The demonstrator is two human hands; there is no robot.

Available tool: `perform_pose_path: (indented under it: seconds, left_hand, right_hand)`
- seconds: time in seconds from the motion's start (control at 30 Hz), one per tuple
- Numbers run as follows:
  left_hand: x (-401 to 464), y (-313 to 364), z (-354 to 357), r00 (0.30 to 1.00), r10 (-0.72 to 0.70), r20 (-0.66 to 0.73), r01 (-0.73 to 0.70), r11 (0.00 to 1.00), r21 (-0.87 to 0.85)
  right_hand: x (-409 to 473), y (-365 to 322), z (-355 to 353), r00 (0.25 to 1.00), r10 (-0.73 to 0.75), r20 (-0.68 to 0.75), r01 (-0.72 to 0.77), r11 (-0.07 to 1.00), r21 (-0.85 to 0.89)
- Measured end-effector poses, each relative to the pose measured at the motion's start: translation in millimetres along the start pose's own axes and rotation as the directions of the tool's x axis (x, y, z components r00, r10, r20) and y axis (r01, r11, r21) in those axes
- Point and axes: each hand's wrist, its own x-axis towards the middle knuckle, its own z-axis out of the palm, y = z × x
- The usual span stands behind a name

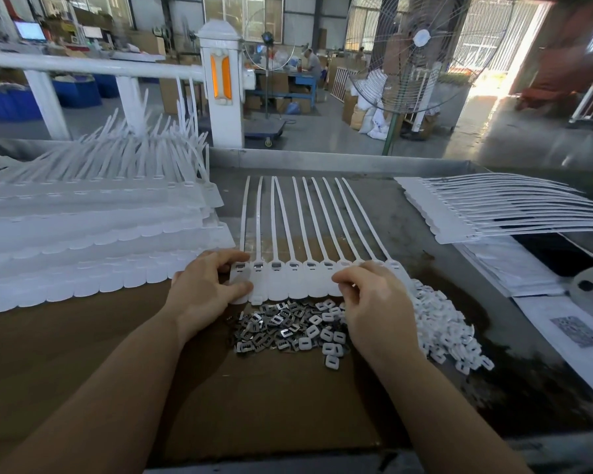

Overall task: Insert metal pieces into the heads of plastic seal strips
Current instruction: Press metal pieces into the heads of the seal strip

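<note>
Loosely heaped metal pieces (274, 331) lie before the seal strips (308, 278). Left hand (208, 289) pinches the row's end head; right hand (374, 295), fingers curled, pinches the opposite end.

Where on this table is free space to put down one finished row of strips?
Free: brown cardboard near the left forearm, below the left stack; grey table between the strip row and right stack. Crowded: the metal pieces and white caps.
</note>
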Motion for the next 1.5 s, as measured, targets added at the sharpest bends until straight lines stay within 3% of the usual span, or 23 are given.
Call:
perform_pose_path:
  seconds: [0.37,0.63,0.87,1.2,1.37,1.5]
  left_hand:
    - [0,0,0,1.0,0.003,-0.001,-0.003,1.0,0.007]
    - [-1,2,0,1.0,0.002,0.001,-0.002,1.0,0.002]
    - [-1,3,0,1.0,0.004,-0.016,-0.003,1.0,0.026]
    - [-5,11,2,0.979,0.091,-0.18,-0.079,0.994,0.075]
    - [-5,20,5,0.966,0.155,-0.206,-0.133,0.984,0.114]
    - [-10,40,10,0.975,0.195,-0.106,-0.186,0.979,0.085]
  right_hand:
    - [-6,4,3,0.981,-0.192,0.006,0.18,0.912,-0.369]
    - [2,9,6,0.992,-0.126,0.007,0.114,0.874,-0.472]
    - [3,9,5,0.986,-0.143,-0.084,0.1,0.918,-0.384]
    - [0,9,3,0.98,-0.176,-0.097,0.135,0.933,-0.333]
    - [1,6,2,0.99,-0.118,-0.072,0.099,0.969,-0.227]
    - [8,6,-6,1.0,0.016,-0.004,-0.016,0.996,-0.089]
